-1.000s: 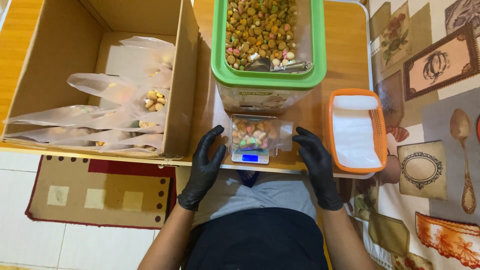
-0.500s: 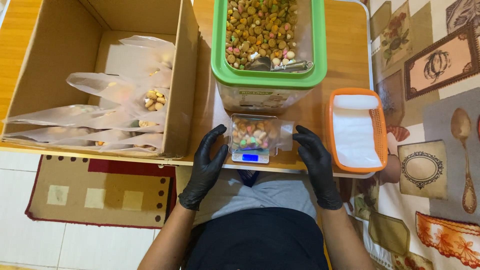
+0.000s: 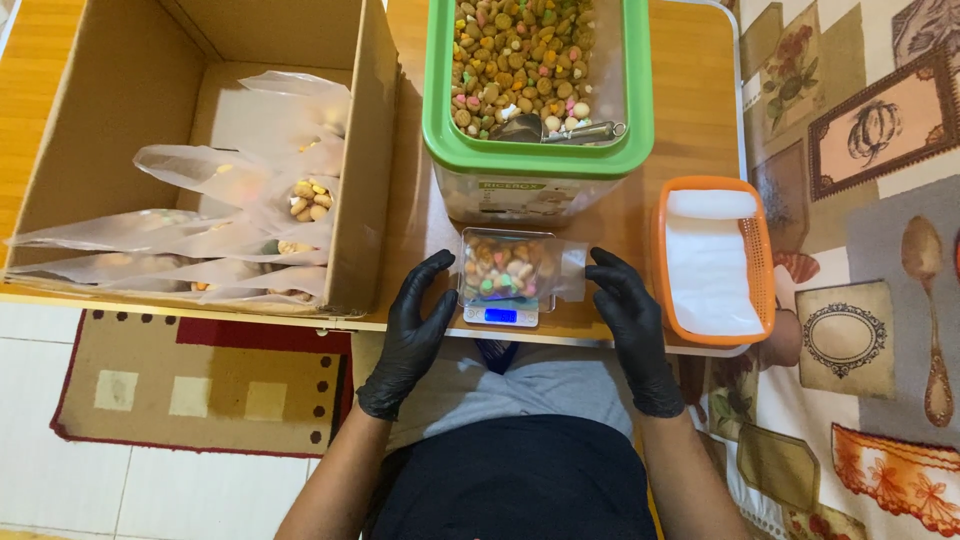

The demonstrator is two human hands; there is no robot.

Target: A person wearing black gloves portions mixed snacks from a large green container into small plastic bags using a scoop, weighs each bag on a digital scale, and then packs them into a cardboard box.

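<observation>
A clear plastic bag (image 3: 515, 268) filled with colourful round pellets lies on a small digital scale (image 3: 499, 314) with a blue lit display, at the front edge of the wooden table (image 3: 690, 110). My left hand (image 3: 412, 335), in a black glove, rests on the table just left of the scale, fingers apart, holding nothing. My right hand (image 3: 630, 325), also gloved, rests just right of the scale, its fingertips beside the bag's open end. Behind the scale stands a green-rimmed container (image 3: 537, 155) full of the same pellets, with a metal scoop (image 3: 560, 130) lying in it.
A cardboard box (image 3: 120, 90) at the left holds several filled clear bags (image 3: 250, 220). An orange basket (image 3: 757, 265) with a stack of empty bags (image 3: 708, 265) sits at the right. A patterned cloth (image 3: 860, 300) lies beyond the table's right edge; a rug (image 3: 200, 385) lies below.
</observation>
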